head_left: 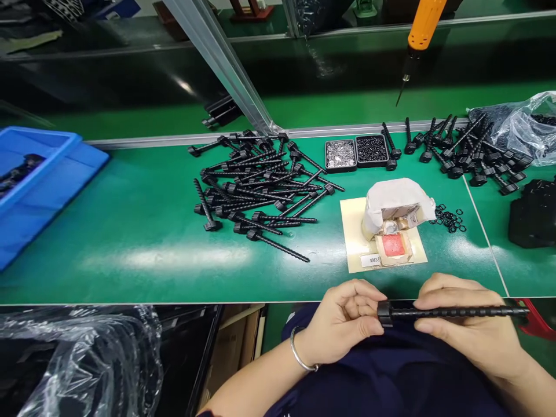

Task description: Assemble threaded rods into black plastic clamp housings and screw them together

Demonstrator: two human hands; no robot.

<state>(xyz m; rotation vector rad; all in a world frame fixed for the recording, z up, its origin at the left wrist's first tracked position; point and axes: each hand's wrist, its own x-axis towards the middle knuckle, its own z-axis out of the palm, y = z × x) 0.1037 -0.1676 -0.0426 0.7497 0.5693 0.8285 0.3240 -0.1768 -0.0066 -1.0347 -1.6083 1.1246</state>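
Observation:
Both hands hold one long black threaded rod [452, 313] level over my lap, just below the table's front edge. My left hand [347, 321] pinches its wide head end, fingers curled closed. My right hand [467, 327] wraps round the shaft further right, fingers pressed on it. A metal bangle sits on my left wrist. Ahead of my hands stands a cloth-covered fixture [395, 211] on a cream card with a red pad [394, 246]. A heap of several similar black rods [256, 194] lies on the green table to the left.
Two small trays, one of silver parts [340, 154] and one of black parts [370, 149], sit behind the fixture. Small black rings [449, 219] lie to its right. More rods [469, 147] and a plastic bag [521, 124] are far right. A blue bin [39, 185] is left. An orange screwdriver [419, 37] hangs above.

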